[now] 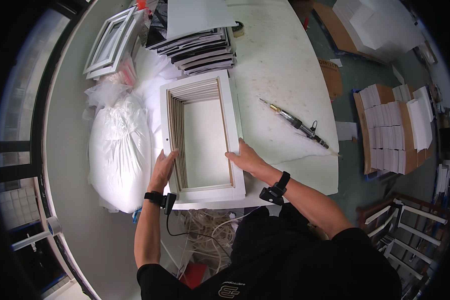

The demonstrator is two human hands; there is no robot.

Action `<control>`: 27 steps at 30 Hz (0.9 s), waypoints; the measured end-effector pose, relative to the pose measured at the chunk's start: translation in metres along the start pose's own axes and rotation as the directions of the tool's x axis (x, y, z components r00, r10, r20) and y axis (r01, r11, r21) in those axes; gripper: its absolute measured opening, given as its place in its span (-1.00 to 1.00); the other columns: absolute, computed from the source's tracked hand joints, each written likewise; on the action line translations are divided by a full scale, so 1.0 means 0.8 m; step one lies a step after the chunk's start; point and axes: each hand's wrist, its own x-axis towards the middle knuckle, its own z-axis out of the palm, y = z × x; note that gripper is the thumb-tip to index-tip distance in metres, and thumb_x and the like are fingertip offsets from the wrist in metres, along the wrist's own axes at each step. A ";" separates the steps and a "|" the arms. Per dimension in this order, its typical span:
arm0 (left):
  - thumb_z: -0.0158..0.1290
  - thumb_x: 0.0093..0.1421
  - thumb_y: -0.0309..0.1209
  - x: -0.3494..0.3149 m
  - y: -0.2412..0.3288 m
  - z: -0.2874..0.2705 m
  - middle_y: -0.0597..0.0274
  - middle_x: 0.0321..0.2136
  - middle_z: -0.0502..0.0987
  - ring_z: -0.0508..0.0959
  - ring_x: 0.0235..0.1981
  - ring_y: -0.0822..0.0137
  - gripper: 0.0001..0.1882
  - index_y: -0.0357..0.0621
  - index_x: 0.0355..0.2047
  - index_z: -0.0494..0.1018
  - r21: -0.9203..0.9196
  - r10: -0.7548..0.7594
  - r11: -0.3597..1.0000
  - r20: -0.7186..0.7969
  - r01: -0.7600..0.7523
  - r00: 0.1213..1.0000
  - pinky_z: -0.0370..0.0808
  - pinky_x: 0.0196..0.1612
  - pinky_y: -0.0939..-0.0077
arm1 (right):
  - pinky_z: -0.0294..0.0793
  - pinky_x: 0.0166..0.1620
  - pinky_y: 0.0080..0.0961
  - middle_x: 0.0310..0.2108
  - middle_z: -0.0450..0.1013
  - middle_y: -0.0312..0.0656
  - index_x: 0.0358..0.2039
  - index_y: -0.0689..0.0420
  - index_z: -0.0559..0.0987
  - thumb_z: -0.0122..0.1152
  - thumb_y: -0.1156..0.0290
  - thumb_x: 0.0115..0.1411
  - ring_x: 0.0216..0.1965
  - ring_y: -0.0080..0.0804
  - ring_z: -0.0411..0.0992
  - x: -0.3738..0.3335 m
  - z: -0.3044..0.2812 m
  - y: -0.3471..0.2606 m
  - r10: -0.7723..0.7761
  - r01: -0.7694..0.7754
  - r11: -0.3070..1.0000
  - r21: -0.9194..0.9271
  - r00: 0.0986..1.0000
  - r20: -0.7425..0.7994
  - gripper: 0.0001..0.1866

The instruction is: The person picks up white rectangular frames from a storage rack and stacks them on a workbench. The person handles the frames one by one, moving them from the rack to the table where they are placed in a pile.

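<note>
In front of me on the white table lies a stack of white rectangular frames [230, 110], with brown inner edges showing one below another. My left hand [162, 169] is closed on the stack's left side, its thumb over the rail and its fingers mostly hidden at the outer edge. On the opposite side, my right hand [248, 157] grips the right rail, thumb pointing inward over the frame. A slim powered screwdriver [296, 123] rests on the table beyond my right hand. Each wrist wears a black strap with a small device.
A full white plastic bag [120, 150] stands left of the frames. Behind them are stacked dark and white boards [205, 49] and a tape roll [239, 30]. More white frames [91, 66] lean at far left. Stacked cardboard and white pieces [385, 127] stand right of the table [285, 65].
</note>
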 end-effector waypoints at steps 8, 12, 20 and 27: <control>0.19 0.28 -0.26 0.012 -0.027 -0.010 0.09 -0.14 0.58 0.57 -0.20 0.35 -0.43 -0.42 0.14 0.33 0.080 0.075 0.994 -0.017 -0.074 0.997 0.54 -0.08 0.41 | 0.23 0.38 -0.24 0.26 0.19 0.55 0.31 0.65 0.05 0.19 0.12 0.29 0.34 0.24 0.24 -0.003 0.013 0.010 -0.046 0.046 0.999 0.011 0.999 -0.029 -0.09; 0.18 0.26 -0.30 0.014 -0.030 -0.019 0.07 -0.14 0.58 0.58 -0.20 0.34 -0.46 -0.45 0.11 0.35 0.113 0.038 0.993 0.019 -0.039 0.999 0.55 -0.08 0.42 | 0.22 0.38 -0.26 0.26 0.18 0.56 0.31 0.67 0.02 0.17 0.13 0.30 0.33 0.23 0.24 -0.011 0.016 0.006 -0.013 0.014 0.997 0.075 1.000 -0.014 -0.08; 0.20 0.23 -0.30 0.001 0.010 -0.001 0.08 -0.18 0.57 0.57 -0.23 0.34 -0.46 -0.46 0.08 0.36 0.260 -0.010 0.966 -0.005 0.011 1.000 0.54 -0.11 0.43 | 0.28 0.33 -0.27 0.23 0.24 0.54 0.32 0.66 0.05 0.19 0.07 0.30 0.32 0.18 0.28 -0.016 0.004 0.011 -0.028 0.026 0.996 0.086 0.999 0.021 -0.05; 0.20 0.31 -0.18 -0.060 -0.012 0.008 -0.16 0.04 0.51 0.53 0.06 0.18 -0.34 -0.49 0.20 0.31 0.223 0.221 0.963 -0.345 -0.149 0.912 0.45 0.16 0.37 | 0.35 0.26 -0.35 0.21 0.37 0.25 0.31 0.50 0.25 0.22 0.08 0.34 0.24 -0.08 0.39 -0.085 -0.056 0.026 -0.099 0.089 0.995 0.046 0.955 0.279 -0.20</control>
